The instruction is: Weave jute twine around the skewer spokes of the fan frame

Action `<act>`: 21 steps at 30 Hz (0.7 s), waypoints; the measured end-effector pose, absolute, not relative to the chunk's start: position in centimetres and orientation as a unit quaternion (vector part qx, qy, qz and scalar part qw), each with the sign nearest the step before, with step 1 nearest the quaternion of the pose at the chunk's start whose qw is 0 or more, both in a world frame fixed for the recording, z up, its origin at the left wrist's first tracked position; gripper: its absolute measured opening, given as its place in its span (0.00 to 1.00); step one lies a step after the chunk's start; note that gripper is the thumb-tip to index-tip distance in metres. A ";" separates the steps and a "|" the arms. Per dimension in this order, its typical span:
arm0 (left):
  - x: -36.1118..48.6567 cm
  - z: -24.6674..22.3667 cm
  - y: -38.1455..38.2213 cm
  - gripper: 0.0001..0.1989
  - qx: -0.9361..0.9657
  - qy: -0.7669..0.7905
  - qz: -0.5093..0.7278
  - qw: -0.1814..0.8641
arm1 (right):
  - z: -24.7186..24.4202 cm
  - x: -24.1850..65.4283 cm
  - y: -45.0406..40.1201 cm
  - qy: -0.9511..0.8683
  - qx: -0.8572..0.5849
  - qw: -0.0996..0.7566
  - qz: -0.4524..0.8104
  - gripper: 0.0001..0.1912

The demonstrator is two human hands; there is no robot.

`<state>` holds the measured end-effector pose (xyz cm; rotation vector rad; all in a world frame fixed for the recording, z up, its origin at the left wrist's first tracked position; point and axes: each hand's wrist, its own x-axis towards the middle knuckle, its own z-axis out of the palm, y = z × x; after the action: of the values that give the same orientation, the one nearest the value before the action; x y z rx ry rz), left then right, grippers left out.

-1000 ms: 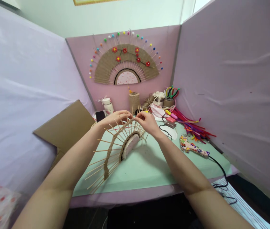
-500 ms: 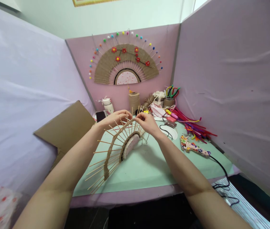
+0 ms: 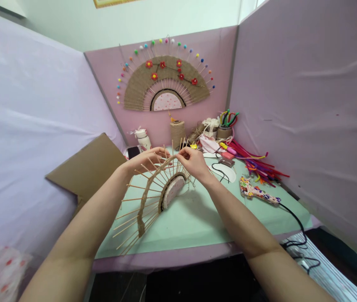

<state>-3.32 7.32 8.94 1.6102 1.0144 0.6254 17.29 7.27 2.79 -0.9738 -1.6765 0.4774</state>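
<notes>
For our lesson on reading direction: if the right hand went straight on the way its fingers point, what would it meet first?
Probably the twine band, right at the fingers of the right hand; beyond it, the left hand, though depth is unclear.

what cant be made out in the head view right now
All in the head view:
Left hand: fingertips, partly behind the held fan.
Right hand: exact pinch point, covered by its own fingers.
Held fan: far part, partly hidden by the right hand.
Picture frame: mostly cut off by the top edge.
Bottle: markings too small.
</notes>
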 end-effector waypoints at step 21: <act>-9.2 11.1 -1.9 0.38 0.696 0.494 0.244 0.461 | 2.9 15.6 7.6 -0.705 -0.439 0.530 0.171 0.10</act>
<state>-9.16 -1.91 11.05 1.7122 1.2154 0.5997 15.63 7.56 2.94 -1.0486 -1.6817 0.4085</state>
